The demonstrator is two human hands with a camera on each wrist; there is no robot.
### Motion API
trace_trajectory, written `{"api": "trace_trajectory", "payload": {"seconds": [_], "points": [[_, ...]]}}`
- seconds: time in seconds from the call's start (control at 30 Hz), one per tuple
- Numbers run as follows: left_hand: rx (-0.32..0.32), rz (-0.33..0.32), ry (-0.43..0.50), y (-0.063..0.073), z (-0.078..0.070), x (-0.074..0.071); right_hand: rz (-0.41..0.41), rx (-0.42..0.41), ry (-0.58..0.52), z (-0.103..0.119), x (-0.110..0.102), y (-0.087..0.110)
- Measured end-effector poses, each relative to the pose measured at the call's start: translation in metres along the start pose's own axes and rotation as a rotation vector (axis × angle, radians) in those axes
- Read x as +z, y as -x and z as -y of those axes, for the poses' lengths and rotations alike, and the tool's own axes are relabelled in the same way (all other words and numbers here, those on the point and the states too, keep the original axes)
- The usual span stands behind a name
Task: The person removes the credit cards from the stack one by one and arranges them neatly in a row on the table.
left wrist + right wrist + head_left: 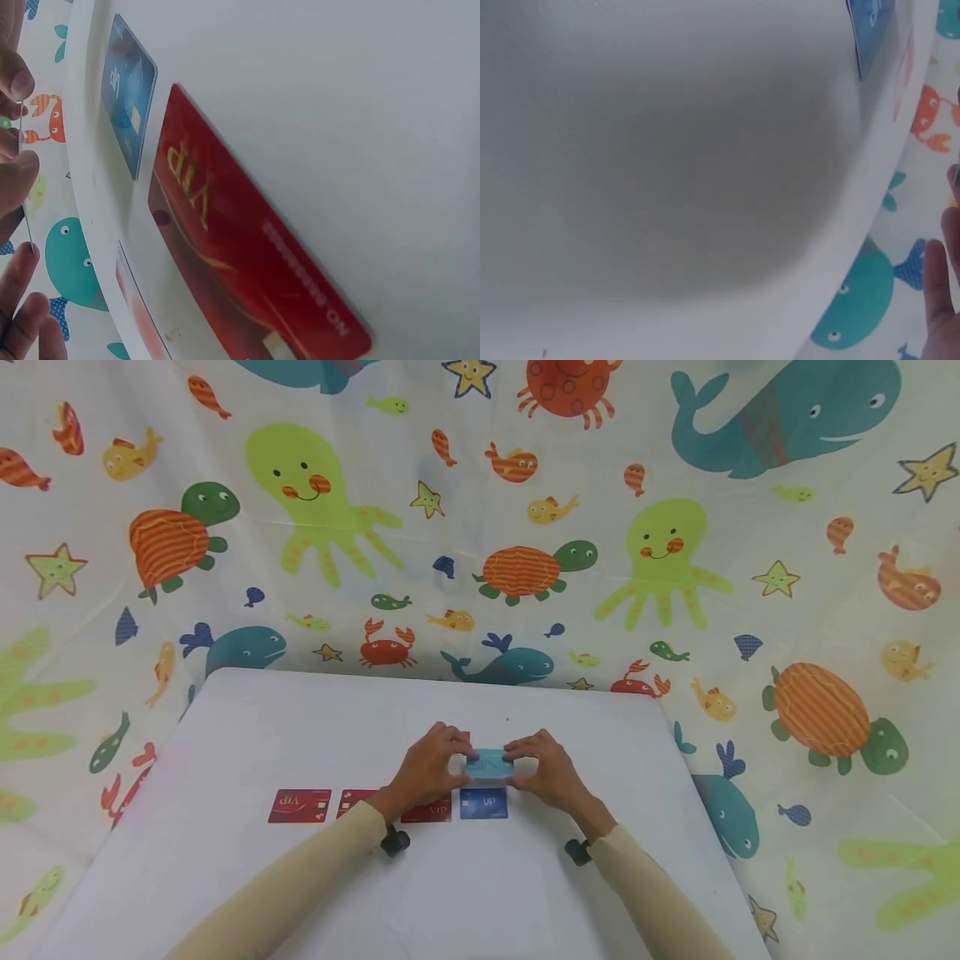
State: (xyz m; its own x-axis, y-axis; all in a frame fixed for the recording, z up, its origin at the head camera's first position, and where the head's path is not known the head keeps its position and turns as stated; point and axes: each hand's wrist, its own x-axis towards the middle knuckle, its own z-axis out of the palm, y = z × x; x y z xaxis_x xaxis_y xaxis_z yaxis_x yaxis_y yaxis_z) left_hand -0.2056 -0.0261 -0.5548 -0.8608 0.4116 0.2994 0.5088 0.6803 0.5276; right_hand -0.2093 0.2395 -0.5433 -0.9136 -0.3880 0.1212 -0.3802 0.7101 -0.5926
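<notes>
My left hand (429,770) and right hand (553,774) pinch opposite ends of a light blue card (490,765), held over the table. In the left wrist view that card shows only as a thin edge between fingertips. Just below it lies a blue VIP card (483,804). To its left is a red VIP card (427,813), partly covered by the left hand and seen large in the left wrist view (232,225). Behind the left fingers a bit of another reddish card (466,737) shows. Only some right fingers (936,281) appear in the right wrist view.
Further left on the white table (517,893) lie a red VIP card (300,807) and another red card (356,797), half hidden by the left wrist. A curtain (480,468) printed with sea animals hangs behind the table's far edge.
</notes>
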Motion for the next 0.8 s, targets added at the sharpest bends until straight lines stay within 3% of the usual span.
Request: {"api": "trace_trajectory", "payload": {"seconds": [0.23,0.47,0.8], "points": [[-0.002,-0.003,-0.007,0.000,-0.007,0.006,-0.002,0.003,-0.009,-0.002,-0.007,0.008],[-0.001,-0.004,0.058,0.000,-0.014,0.011,-0.002,0.023,-0.026,-0.008,-0.011,0.017],[0.004,0.053,0.067,0.000,-0.026,0.017,-0.022,-0.005,-0.023,-0.018,-0.015,0.034]]}}
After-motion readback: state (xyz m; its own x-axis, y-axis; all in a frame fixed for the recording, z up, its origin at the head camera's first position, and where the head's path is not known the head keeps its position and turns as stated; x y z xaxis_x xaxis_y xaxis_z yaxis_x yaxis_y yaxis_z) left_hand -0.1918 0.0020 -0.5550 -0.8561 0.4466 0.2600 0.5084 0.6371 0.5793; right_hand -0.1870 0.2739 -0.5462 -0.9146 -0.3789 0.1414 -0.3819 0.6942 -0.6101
